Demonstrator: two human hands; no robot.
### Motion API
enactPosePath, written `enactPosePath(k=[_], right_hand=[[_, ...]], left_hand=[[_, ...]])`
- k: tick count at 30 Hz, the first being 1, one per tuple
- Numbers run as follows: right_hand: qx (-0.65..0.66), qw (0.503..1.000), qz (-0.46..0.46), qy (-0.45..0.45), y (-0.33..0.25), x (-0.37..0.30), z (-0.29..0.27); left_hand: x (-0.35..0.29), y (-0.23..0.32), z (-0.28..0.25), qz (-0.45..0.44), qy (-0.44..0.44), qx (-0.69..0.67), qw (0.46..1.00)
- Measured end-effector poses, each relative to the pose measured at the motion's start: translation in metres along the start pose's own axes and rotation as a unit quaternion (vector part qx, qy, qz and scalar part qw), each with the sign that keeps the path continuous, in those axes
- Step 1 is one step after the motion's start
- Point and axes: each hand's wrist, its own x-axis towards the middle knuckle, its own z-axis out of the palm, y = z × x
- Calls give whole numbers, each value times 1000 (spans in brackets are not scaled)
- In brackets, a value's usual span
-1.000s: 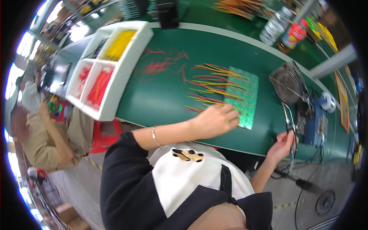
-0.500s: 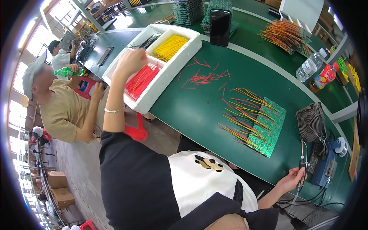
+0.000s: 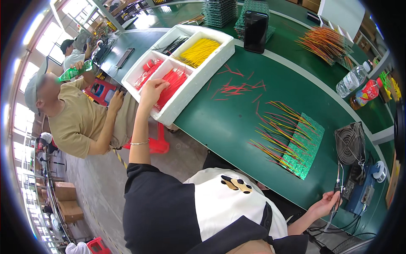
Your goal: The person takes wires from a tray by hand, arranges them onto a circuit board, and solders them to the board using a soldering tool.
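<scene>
My left hand (image 3: 154, 90) reaches into a white foam box (image 3: 173, 116) with compartments. Its fingers are pinched together at the edge of a pile of red wires (image 3: 172, 82); what lies between the fingertips is too small to make out. At the lower right, my right hand (image 3: 323, 206) is wrapped round a soldering iron (image 3: 337, 186), its metal tip pointing away from me toward a small fan. Between the hands lies a green circuit board panel (image 3: 311, 146), with several red and yellow wires (image 3: 275, 131) sticking out to its left.
Yellow wires (image 3: 199, 51) and black wires (image 3: 174, 45) fill other compartments. Loose red wires (image 3: 237, 89) lie on the green table. A fan (image 3: 349, 144), a blue soldering unit (image 3: 363, 190), two bottles (image 3: 353, 80) and a phone (image 3: 256, 31) stand around. A person in tan (image 3: 80, 114) sits at left.
My left hand has come down from above the box to the red wires, uncovering a compartment with more red pieces. The whole view has shifted slightly; my right hand still holds the soldering iron.
</scene>
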Motion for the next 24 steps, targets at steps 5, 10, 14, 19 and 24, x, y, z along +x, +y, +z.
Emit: enactPosePath(k=[5, 10, 14, 19, 24], right_hand=[[2, 1000, -2, -22, 2, 2, -5], [2, 999, -3, -34, 3, 2, -7], [10, 999, -2, -37, 7, 4, -9], [4, 999, -2, -32, 7, 5, -10], [7, 1000, 3, -30, 6, 5, -9]], left_hand=[[2, -7, -2, -6, 21, -97, 995], [5, -3, -6, -19, -14, -343, 939], [7, -12, -9, -53, -32, -399, 915], [2, 4, -9, -63, 31, -392, 917], [3, -5, -12, -55, 24, -396, 916]])
